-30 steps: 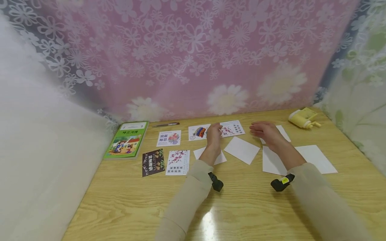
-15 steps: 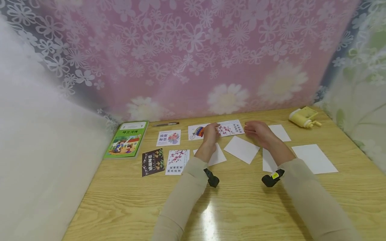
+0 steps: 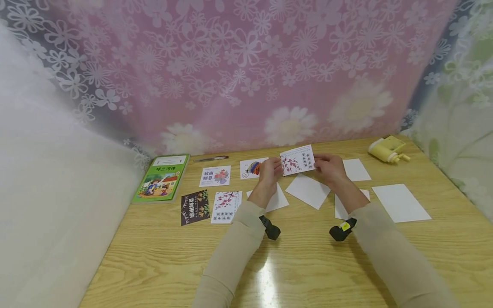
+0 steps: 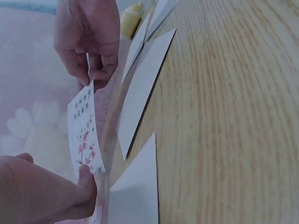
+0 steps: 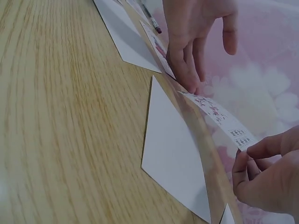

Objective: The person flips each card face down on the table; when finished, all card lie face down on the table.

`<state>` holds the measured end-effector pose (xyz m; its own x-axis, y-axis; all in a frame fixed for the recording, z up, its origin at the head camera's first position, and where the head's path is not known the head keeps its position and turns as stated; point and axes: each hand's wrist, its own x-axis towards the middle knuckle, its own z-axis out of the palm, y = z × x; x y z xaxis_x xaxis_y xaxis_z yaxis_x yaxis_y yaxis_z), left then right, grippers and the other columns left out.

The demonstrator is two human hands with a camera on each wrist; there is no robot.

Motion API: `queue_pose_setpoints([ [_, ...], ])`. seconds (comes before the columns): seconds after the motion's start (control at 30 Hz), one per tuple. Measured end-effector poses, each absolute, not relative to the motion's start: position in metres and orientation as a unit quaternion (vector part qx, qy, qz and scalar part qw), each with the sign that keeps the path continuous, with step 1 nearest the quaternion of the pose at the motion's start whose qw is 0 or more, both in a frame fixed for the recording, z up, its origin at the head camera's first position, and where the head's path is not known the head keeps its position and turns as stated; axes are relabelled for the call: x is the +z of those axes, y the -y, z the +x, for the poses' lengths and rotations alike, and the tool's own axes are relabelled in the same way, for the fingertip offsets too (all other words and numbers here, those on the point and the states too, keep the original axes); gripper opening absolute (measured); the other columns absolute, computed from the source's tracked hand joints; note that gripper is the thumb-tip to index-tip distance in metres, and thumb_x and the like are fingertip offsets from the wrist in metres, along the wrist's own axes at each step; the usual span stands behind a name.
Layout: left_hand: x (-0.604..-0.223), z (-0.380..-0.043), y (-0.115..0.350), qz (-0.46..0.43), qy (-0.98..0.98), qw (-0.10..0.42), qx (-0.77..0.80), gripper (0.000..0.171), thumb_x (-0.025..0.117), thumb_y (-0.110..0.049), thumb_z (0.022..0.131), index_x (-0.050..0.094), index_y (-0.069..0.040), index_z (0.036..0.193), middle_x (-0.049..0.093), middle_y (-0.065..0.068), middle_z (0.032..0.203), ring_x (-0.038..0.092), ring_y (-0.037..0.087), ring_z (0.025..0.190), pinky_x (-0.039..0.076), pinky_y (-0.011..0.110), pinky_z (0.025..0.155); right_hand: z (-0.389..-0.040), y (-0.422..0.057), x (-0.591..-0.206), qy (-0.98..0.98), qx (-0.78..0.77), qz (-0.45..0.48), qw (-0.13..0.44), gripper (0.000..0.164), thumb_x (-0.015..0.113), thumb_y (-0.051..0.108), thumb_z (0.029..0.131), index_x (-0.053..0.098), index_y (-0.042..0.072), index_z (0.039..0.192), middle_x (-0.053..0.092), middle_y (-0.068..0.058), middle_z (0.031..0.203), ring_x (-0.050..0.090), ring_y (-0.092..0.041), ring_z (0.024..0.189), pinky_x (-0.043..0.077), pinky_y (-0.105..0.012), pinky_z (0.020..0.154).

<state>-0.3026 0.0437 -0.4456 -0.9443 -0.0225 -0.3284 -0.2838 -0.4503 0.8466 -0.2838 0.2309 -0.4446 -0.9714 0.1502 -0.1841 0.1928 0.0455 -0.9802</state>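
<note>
A white card (image 3: 298, 161) with pink blossom branches and dark characters is tilted up off the table at the back middle. My right hand (image 3: 330, 169) pinches its right end between thumb and fingers, also plain in the right wrist view. At the card's other end is my left hand (image 3: 269, 175). Its fairly straight fingers (image 5: 189, 77) touch that end, and its thumb stands apart in the right wrist view. Beside the left hand lies a card with a colourful drawing (image 3: 252, 169), partly hidden. A blank white card (image 3: 308, 191) lies just below the raised one.
Left of the hands lie a bouquet card (image 3: 215, 176), a dark card (image 3: 194, 208), another blossom card (image 3: 226, 207), a pen (image 3: 211, 158) and a green book (image 3: 161, 177). Blank white cards (image 3: 402, 203) lie to the right. A yellow cranked device (image 3: 388, 149) stands at back right.
My right hand has moved left to the blossom card and taken hold of its right end. The card has risen from flat to tilted. My left hand has shifted only slightly.
</note>
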Motion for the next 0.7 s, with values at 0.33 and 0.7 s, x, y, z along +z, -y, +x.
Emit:
queue_pose_setpoints([
  [0.33,-0.447,-0.302,-0.037,-0.115,-0.529,0.041,0.840,0.037,0.057,0.003,0.095,0.063,0.008,0.131,0.065,0.011,0.104,0.061,0.019,0.092,0.049,0.047,0.113,-0.280,-0.219,-0.437,-0.731,-0.669,0.133,-0.040,0.036,0.055,-0.003,0.100,0.059,-0.009,0.136,0.061,-0.013,0.121,0.059,-0.013,0.093,0.056,-0.027,0.083],
  [0.7,-0.452,-0.299,-0.031,-0.102,-0.558,0.020,0.823,0.012,0.071,-0.002,0.094,0.074,-0.001,0.105,0.069,0.003,0.100,0.065,0.027,0.105,0.052,0.048,0.110,-0.278,-0.219,-0.439,-0.730,-0.669,0.126,-0.054,0.020,0.059,0.002,0.102,0.065,-0.005,0.120,0.060,0.004,0.107,0.058,-0.010,0.097,0.055,-0.031,0.100],
])
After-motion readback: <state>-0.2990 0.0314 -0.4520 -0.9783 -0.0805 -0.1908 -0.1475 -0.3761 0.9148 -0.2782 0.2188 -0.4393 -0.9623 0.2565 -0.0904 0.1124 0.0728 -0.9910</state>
